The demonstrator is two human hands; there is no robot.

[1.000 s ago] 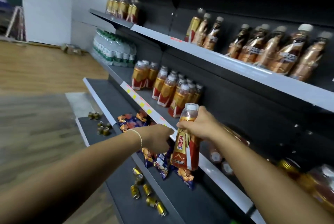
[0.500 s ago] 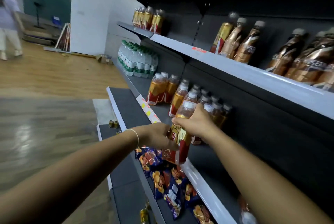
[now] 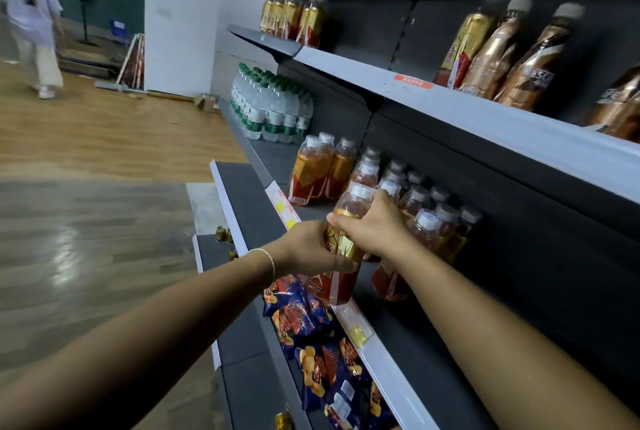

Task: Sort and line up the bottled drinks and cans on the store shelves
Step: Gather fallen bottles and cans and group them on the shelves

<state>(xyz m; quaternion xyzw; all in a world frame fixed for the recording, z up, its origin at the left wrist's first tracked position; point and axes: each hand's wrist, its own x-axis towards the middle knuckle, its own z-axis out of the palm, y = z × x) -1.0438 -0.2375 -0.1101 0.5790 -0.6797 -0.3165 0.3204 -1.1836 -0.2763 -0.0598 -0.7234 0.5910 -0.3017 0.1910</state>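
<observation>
one view only, from a wide-angle camera worn on the person's head. it faced forward and down along the shelving, tilted, so the middle shelf (image 3: 398, 332) ran slantwise from lower right toward upper left. the left hand (image 3: 304, 249) and right hand (image 3: 372, 225) met on a bottle (image 3: 353, 206) near mid-frame, close to the lens. the wooden floor (image 3: 104, 138) receded at left, its far end seemingly blurred.

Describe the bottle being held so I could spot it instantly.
Find the dark shelving unit, then the shelf below the brown bottles. At its front edge, before a cluster of white-capped bottles, the gold-and-red bottle is the only one gripped by the left hand and right hand.
</observation>
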